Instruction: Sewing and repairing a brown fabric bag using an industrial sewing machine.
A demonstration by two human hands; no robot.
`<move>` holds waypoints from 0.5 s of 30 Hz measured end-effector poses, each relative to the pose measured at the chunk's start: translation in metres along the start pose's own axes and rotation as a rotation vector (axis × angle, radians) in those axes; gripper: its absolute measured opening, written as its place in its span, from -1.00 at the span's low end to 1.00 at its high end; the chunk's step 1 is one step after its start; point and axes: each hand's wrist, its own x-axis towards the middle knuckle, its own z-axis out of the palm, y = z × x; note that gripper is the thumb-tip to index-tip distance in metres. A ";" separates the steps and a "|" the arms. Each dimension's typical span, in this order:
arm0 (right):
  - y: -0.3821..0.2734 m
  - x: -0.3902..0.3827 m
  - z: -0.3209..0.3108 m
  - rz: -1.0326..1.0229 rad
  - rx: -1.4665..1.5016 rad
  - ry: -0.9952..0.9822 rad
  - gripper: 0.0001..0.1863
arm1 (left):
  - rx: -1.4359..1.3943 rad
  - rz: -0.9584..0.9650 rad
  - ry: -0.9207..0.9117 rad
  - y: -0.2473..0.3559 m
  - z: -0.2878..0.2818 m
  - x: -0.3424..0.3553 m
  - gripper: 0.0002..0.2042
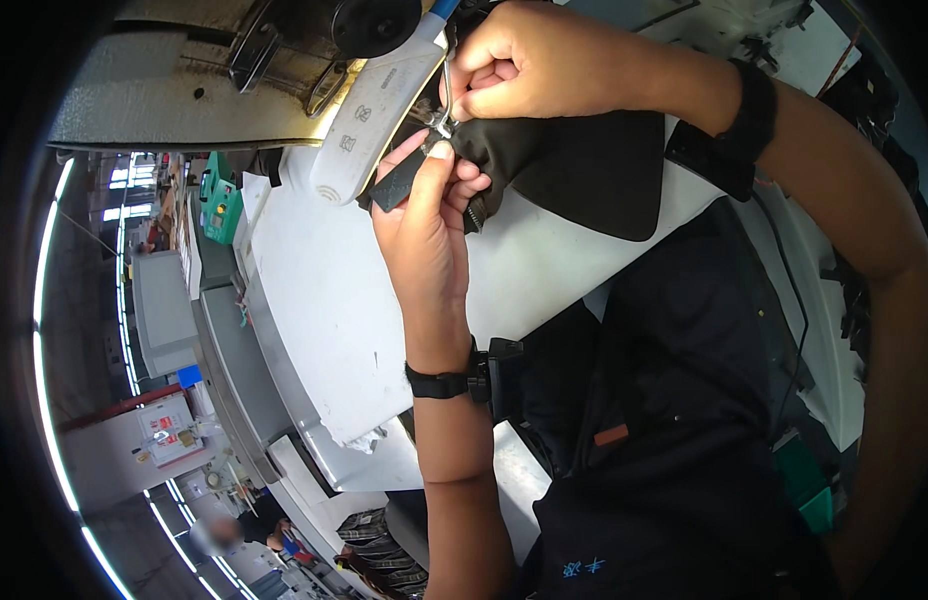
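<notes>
My left hand (429,215) is closed at the sewing machine's metal presser foot (443,126), thumb on top, pinching the edge of dark brown fabric (594,170). A small dark flat rectangular piece (404,184) lies across its fingers. What looks like zipper teeth (475,214) shows at the fabric's edge beside this hand. My right hand (504,70) reaches in from the right with curled fingers, thumb and forefinger pinched close by the foot. Whatever sits between those fingertips is hidden. A thin metal rod (449,85) stands just left of them.
The machine's white head (379,120) leans over the work on the left. Under the fabric spreads a white tabletop (334,300). A green box-shaped device (220,200) stands beyond the table at left. Another person (254,530) is far off at lower left.
</notes>
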 end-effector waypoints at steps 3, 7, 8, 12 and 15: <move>0.001 0.000 0.001 -0.011 0.015 0.017 -0.79 | 0.003 -0.009 -0.002 0.002 -0.001 0.001 -0.67; 0.001 0.001 0.002 -0.024 0.048 0.015 -0.79 | -0.002 -0.019 -0.005 0.003 0.001 0.003 -0.67; 0.001 0.001 0.002 -0.035 0.043 0.029 -0.80 | -0.007 -0.017 -0.015 0.002 0.001 0.004 -0.67; -0.003 0.000 -0.002 0.064 -0.031 -0.018 -0.78 | -0.006 -0.021 -0.009 0.001 0.002 0.002 -0.71; -0.003 -0.001 0.000 0.023 0.032 0.021 -0.77 | -0.009 -0.026 -0.005 0.001 0.004 0.001 -0.75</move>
